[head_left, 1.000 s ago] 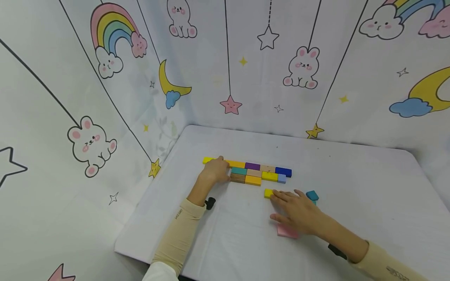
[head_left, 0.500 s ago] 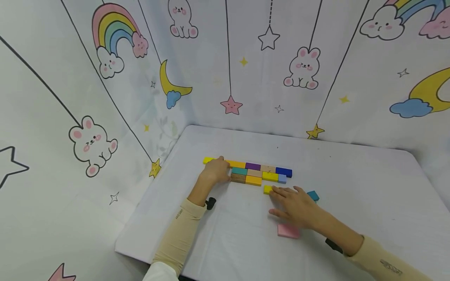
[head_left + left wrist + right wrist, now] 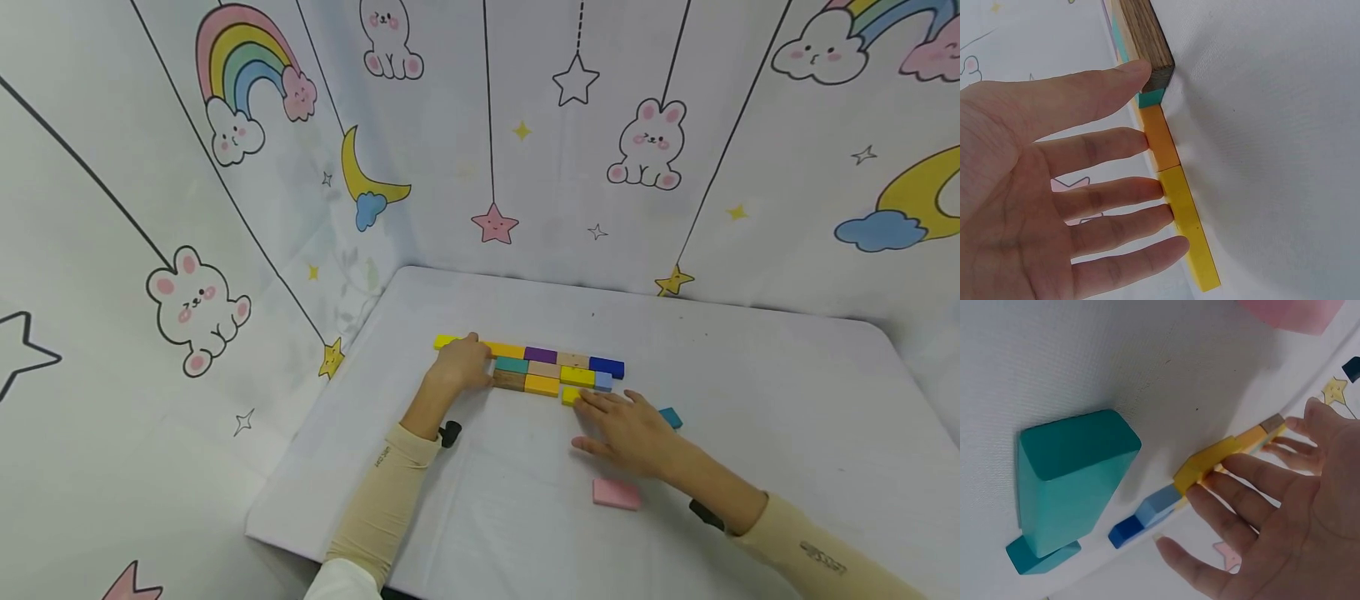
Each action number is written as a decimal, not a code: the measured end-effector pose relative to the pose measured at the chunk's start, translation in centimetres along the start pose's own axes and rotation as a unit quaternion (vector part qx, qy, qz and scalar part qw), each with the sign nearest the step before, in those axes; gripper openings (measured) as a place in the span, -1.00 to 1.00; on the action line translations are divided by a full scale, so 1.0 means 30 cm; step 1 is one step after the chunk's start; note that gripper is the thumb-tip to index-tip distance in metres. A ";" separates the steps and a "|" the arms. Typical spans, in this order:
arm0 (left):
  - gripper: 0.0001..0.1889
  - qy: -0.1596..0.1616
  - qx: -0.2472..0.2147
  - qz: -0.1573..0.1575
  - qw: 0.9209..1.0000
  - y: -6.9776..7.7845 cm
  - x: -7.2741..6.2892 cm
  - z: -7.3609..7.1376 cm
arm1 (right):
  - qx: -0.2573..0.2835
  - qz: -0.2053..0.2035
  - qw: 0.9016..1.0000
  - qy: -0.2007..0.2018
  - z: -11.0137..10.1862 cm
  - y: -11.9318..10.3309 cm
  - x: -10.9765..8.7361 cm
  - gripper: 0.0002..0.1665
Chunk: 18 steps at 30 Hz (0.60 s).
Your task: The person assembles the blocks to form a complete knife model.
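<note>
Blocks lie side by side in rows on the white table. In the head view my left hand [image 3: 459, 367] rests at the rows' left end. Its straight fingers touch an orange block [image 3: 1161, 139] and a long yellow block [image 3: 1192, 228] in the left wrist view, and the thumb touches a brown wooden block [image 3: 1147, 40]. My right hand [image 3: 630, 429] lays extended fingertips on a small yellow block [image 3: 570, 396], just right of the front row's orange block [image 3: 542, 385] and close in front of another yellow block [image 3: 577, 377]. My right fingers partly cover it.
A pink block [image 3: 616, 494] lies apart, nearer the person. Beside the right hand stand a large teal block [image 3: 1075, 481] and a smaller blue-teal block [image 3: 1041, 559], the large one hidden in the head view. A dark blue block [image 3: 607, 367] ends the back row.
My right hand has slid the small yellow block away from the person, up toward the rows. The left hand has stayed in place.
</note>
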<state>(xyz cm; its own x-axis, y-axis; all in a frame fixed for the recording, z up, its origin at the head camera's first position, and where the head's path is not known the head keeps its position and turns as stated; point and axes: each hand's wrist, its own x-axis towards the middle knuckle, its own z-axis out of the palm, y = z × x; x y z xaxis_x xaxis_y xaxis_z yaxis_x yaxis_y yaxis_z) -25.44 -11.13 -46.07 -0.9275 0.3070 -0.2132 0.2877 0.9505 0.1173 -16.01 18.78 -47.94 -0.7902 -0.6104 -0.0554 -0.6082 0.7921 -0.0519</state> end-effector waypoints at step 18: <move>-0.46 0.000 -0.001 0.000 1.000 0.008 -0.003 -0.008 | 0.000 0.007 1.000 -0.002 -0.003 0.008 0.031 -0.14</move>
<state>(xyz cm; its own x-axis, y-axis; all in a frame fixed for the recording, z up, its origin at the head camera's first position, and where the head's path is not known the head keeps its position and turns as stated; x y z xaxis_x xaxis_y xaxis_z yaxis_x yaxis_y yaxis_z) -25.35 -10.94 -45.79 -0.9275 0.3069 -0.2132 0.2873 0.9505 0.1184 -16.89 18.41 -47.90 -0.7984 -0.5990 -0.0611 -0.5968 0.8007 -0.0510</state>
